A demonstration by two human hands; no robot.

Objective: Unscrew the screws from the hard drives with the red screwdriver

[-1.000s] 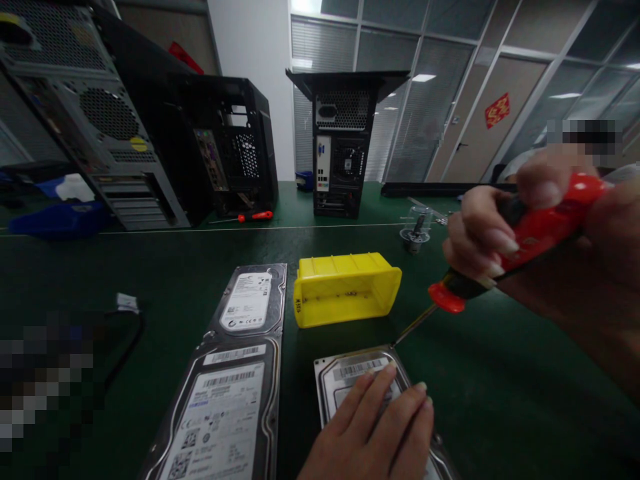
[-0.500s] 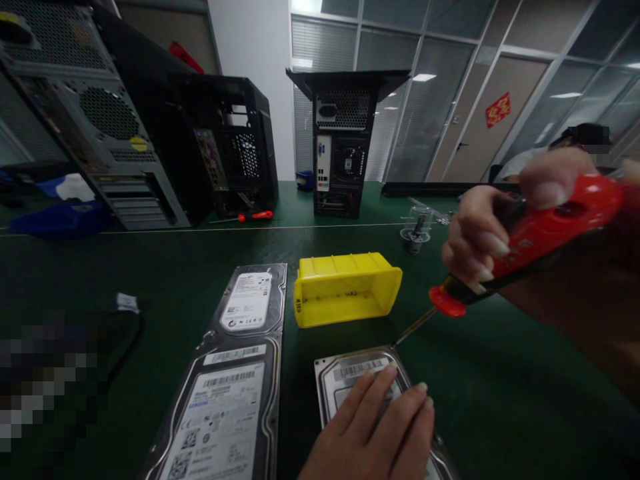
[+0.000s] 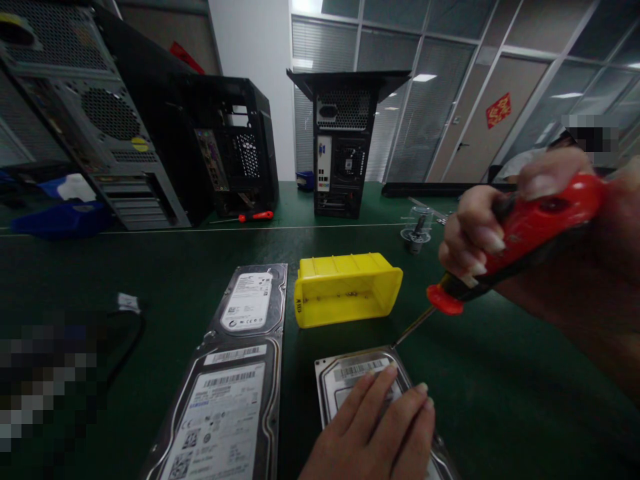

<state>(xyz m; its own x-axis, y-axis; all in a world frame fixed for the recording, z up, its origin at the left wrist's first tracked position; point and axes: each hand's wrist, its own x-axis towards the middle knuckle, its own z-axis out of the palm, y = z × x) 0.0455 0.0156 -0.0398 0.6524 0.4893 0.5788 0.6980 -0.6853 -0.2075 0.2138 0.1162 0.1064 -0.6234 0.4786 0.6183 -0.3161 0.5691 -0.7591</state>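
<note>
The left hand [image 3: 373, 430] lies flat on a hard drive [image 3: 345, 380] near the middle of the bench's [image 3: 505, 400] near edge, its fingers slightly apart. The right hand's [image 3: 473, 230] fingers are clamped around a red-and-black screwdriver [image 3: 543, 227], whose tip meets the drive's far right corner. Just beyond, a yellow plastic bin [image 3: 345, 265] opens toward the near edge. To the left, a Samsung hard drive [image 3: 225, 413] and a Seagate hard drive [image 3: 250, 300] lie end to end. A black computer tower [image 3: 345, 127] stands toward the far edge.
</note>
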